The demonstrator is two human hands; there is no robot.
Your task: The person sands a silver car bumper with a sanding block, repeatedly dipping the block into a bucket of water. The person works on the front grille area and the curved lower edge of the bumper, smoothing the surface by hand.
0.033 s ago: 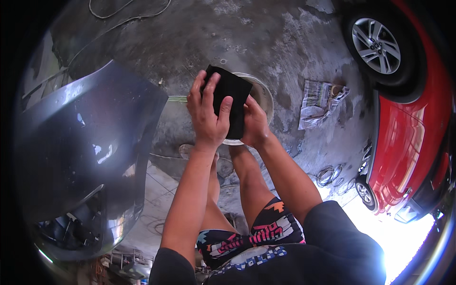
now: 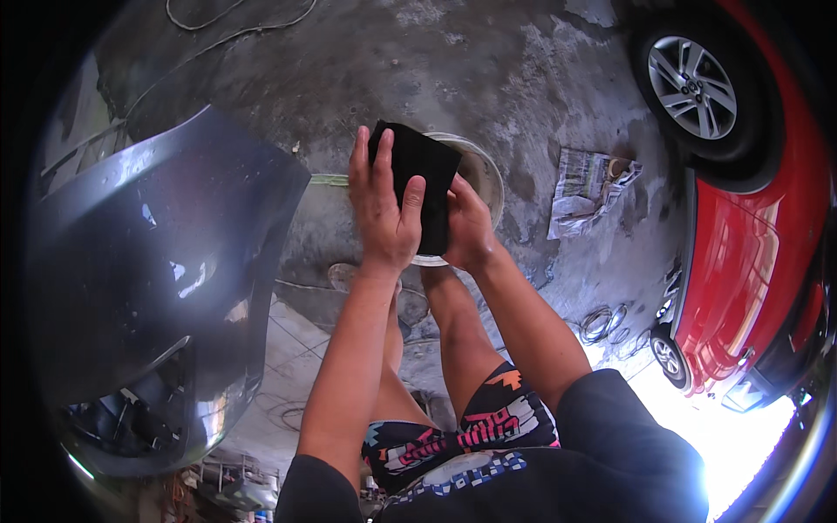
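Both my hands hold up a matte black sheet of sandpaper point(image 2: 427, 170) in front of me. My left hand point(image 2: 388, 222) lies along the sheet's left side, its thumb and a finger stretched over the front. Gripping the right edge, my right hand point(image 2: 469, 225) has its fingers partly hidden behind the sheet. Directly beneath is a round pale bucket point(image 2: 495, 183) on the floor, mostly covered by the sheet and my hands, so I cannot tell what it contains.
A large dark grey car body panel point(image 2: 174, 227) fills the left side. At the right stands a red car point(image 2: 732, 261). Crumpled newspaper point(image 2: 580, 196) lies right of the bucket on the stained concrete floor point(image 2: 418, 61). A coiled cable point(image 2: 602, 322) rests near the red car.
The fingers of my left hand have straightened and shifted slightly left along the sandpaper. My right hand and the sheet stay nearly in place.
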